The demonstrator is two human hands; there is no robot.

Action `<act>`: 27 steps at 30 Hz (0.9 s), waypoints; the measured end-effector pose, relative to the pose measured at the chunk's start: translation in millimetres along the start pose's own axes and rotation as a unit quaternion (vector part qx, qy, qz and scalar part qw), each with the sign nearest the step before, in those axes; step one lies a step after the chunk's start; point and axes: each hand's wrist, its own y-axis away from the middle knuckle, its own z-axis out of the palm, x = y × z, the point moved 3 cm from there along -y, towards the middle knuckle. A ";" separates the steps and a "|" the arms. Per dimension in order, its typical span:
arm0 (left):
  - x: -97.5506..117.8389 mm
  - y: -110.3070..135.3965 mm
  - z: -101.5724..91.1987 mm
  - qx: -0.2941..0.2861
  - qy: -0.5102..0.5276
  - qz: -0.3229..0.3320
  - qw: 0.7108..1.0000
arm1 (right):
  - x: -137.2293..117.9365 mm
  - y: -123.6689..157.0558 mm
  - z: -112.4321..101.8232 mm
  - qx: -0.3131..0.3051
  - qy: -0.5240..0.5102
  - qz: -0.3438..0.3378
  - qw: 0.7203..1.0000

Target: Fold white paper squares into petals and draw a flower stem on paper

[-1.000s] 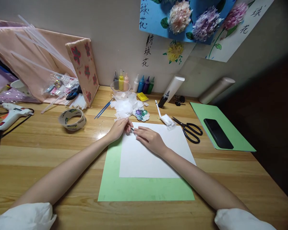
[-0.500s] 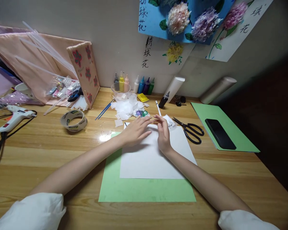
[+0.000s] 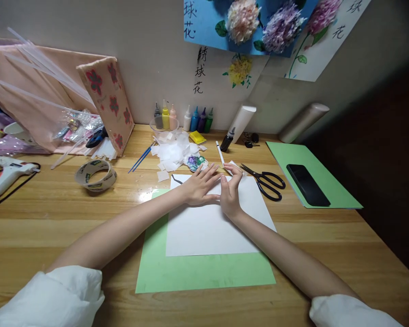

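Note:
My left hand (image 3: 201, 184) lies flat with fingers spread on the far edge of a white sheet (image 3: 211, 231). The sheet rests on a green sheet (image 3: 191, 272) on the wooden table. My right hand (image 3: 231, 190) stands on its edge right beside the left hand, fingers curled toward the thumb; what they pinch is hidden. A short black mark (image 3: 176, 179) shows on the sheet's far left corner. A white pen (image 3: 220, 153) lies just beyond the fingertips.
Black scissors (image 3: 264, 181) lie right of the sheet, and a phone (image 3: 306, 184) sits on green card beyond them. White paper scraps (image 3: 173, 150), a paint palette (image 3: 195, 162), paint bottles (image 3: 184, 119) and blue brushes (image 3: 141, 157) stand behind. Tape roll (image 3: 95, 175) and glue gun (image 3: 7, 170) are at left.
Both hands moved from the sheet's far left corner rightward along its far edge. The left hand opened flat, and the black mark at the corner is uncovered.

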 end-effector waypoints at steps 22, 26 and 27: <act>-11.6 80.9 -40.0 0.057 0.039 -0.328 0.942 | -22.9 20.2 27.8 -0.444 0.121 -0.234 0.856; -11.6 78.5 -40.1 0.042 0.002 -0.315 0.948 | -20.1 22.9 26.0 -0.482 0.129 -0.221 0.838; -11.2 78.1 -40.9 0.039 -0.004 -0.310 0.950 | -18.9 23.0 24.9 -0.485 0.127 -0.217 0.838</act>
